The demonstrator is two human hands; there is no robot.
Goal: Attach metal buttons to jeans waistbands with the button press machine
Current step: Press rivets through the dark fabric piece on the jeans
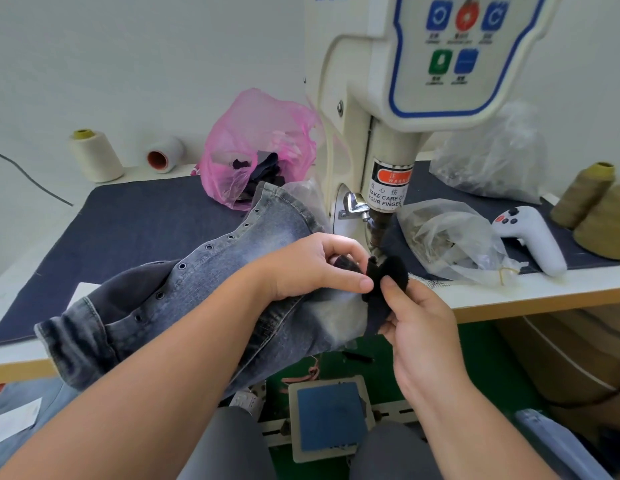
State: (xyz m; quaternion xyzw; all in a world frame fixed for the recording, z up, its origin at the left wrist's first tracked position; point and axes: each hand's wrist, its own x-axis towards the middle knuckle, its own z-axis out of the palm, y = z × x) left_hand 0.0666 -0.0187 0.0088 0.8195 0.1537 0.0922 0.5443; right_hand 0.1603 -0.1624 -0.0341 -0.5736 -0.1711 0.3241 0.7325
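Grey washed jeans [204, 282] with a row of eyelets lie across the table's front edge. Their dark frayed end [393, 271] sits directly under the press head [379, 230] of the cream button press machine [388, 116]. My left hand [312, 265] pinches that dark fabric from the left, thumb forward. From below and to the right, my right hand [416, 317] pinches the same dark end. No metal button is visible between the fingers.
A clear bag of small metal parts [447, 237] and a white handheld controller [533, 237] lie right of the press. A pink bag [256, 147] and thread cones [97, 155] stand at the back. A blue foot pedal [331, 415] sits below the table.
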